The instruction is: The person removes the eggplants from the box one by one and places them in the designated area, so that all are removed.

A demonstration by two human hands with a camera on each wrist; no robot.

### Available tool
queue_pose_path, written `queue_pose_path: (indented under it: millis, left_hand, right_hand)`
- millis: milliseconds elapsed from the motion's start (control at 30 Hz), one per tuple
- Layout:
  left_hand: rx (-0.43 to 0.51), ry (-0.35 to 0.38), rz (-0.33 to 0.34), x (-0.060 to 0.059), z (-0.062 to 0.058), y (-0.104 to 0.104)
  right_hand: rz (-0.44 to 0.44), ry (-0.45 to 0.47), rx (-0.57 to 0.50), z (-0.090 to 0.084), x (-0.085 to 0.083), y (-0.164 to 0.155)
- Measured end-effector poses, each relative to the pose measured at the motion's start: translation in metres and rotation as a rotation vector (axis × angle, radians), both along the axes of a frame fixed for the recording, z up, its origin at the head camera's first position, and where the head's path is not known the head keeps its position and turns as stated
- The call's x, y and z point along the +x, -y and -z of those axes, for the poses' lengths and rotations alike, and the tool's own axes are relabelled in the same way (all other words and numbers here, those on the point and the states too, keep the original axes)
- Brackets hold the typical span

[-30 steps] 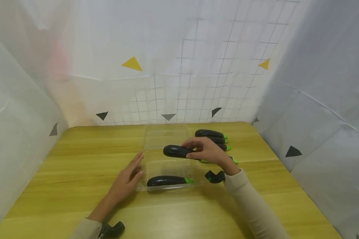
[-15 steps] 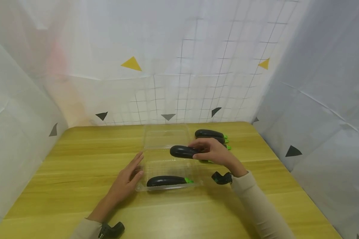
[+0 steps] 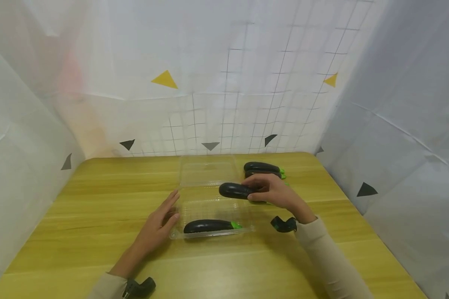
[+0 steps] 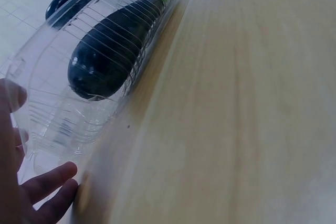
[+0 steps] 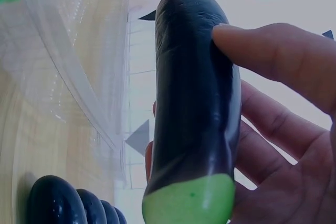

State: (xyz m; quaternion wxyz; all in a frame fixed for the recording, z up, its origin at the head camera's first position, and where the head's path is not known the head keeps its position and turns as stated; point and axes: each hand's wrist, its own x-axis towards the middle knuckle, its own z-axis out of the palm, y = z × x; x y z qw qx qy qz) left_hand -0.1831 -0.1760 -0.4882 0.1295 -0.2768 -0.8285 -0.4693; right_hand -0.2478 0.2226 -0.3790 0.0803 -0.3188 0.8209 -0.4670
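Note:
My right hand (image 3: 273, 192) pinches a dark purple eggplant (image 3: 233, 190) between thumb and fingers. The eggplant is held above the back right part of a clear plastic clamshell box (image 3: 243, 207); its green stem end (image 5: 189, 203) faces the right wrist camera. Another eggplant (image 3: 207, 226) lies along the front wall inside the box, stem to the right. At the box's left side, my left hand (image 3: 159, 220) rests with fingers extended, touching or very near the wall. The left wrist view shows its fingertips (image 4: 60, 174) by the box's corner.
The box's clear lid (image 3: 209, 171) lies folded back behind it. Several more eggplants (image 3: 262, 167) lie in a row at the back right, partly hidden by my right hand. All stand on a wooden table (image 3: 108, 199) with white sheets (image 3: 116, 112) around the back and sides.
My right hand has shifted to the right with the eggplant still in its grip. My left hand, the box and the eggplant inside it have stayed put.

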Motion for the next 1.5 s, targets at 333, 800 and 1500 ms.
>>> queue_pose_path:
  millis: [333, 800, 1500]
  left_hand:
    - [0.008, 0.004, 0.005, 0.003, -0.001, -0.001]
    - [0.028, 0.015, 0.024, 0.004, -0.005, 0.000]
    - [0.016, 0.013, 0.024, 0.001, 0.000, 0.003]
  right_hand:
    - [0.039, -0.009, 0.037, 0.001, 0.003, -0.013]
    - [0.083, -0.017, 0.056, 0.002, 0.006, -0.034]
    - [0.113, 0.010, 0.045, 0.017, 0.007, -0.061]
